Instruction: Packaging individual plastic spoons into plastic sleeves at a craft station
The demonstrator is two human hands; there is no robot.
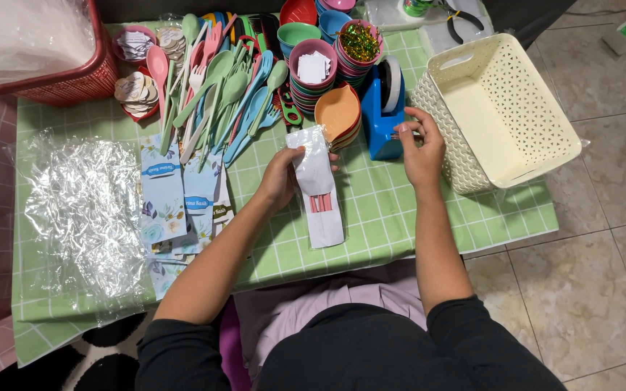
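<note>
My left hand (282, 176) grips a long white packet (318, 190) in clear wrap, with pink cutlery showing through its lower half, held over the green checked tablecloth (378, 210). My right hand (423, 145) reaches to the blue tape dispenser (382, 108), fingertips pinched at its cutting edge on the tape end. The roll of tape sits upright in the dispenser.
A cream perforated basket (501, 108) stands at the right table edge. Pastel spoons and forks (219, 94), stacked bowls (311, 76) and leaf-shaped dishes (338, 116) fill the back. Blue floral cards (162, 192) and clear plastic bags (85, 210) lie left. A red basket (52, 80) sits far left.
</note>
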